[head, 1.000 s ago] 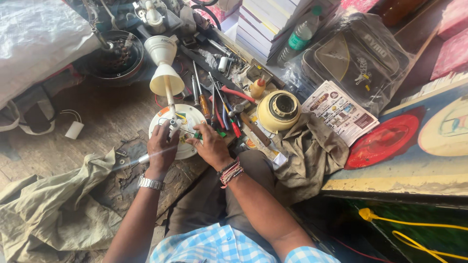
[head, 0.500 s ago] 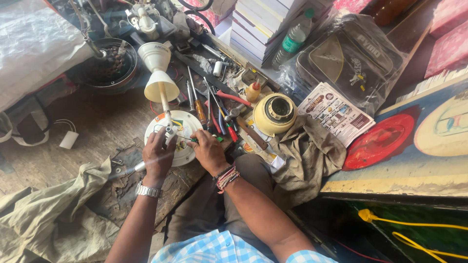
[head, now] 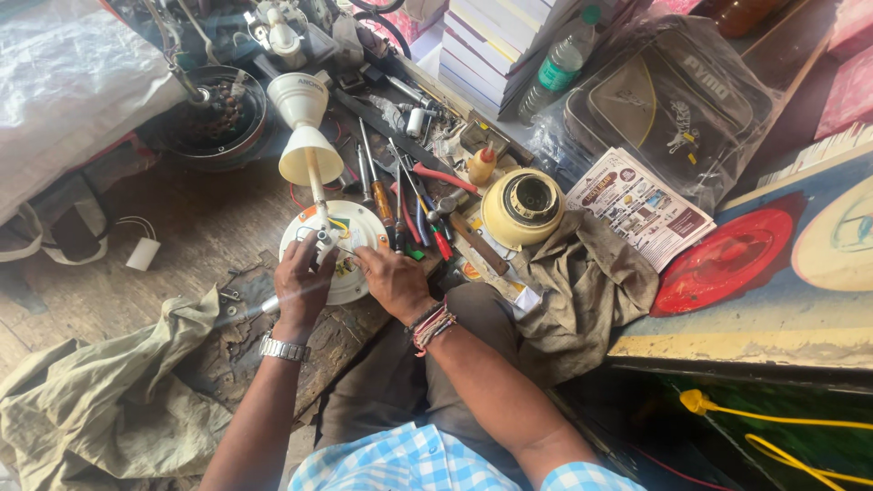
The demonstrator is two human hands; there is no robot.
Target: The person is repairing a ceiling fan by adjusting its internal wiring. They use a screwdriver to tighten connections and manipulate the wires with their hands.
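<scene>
While both hands work at one round white ceiling-fan motor housing (head: 350,264) lying flat on the dark wooden work board (head: 273,345), a single cream down-rod with two cone-shaped canopy cups (head: 305,136) sticks up from its middle. One cream dome-shaped cover (head: 523,207) stands to the right, on a crumpled drab cloth (head: 591,282). Between the two lies a row of screwdrivers and red-handled pliers (head: 409,205), too crowded to count. One green-capped plastic bottle (head: 556,65) leans by a stack of white boxes.

The left hand (head: 302,282), a metal watch on its wrist, curls over the housing's left edge, fingers bent together around a thin silvery tool (head: 273,303). The right hand (head: 393,280), with threads around the wrist, rests palm-down on the right edge, fingertips pinching small wires at the hub.
</scene>
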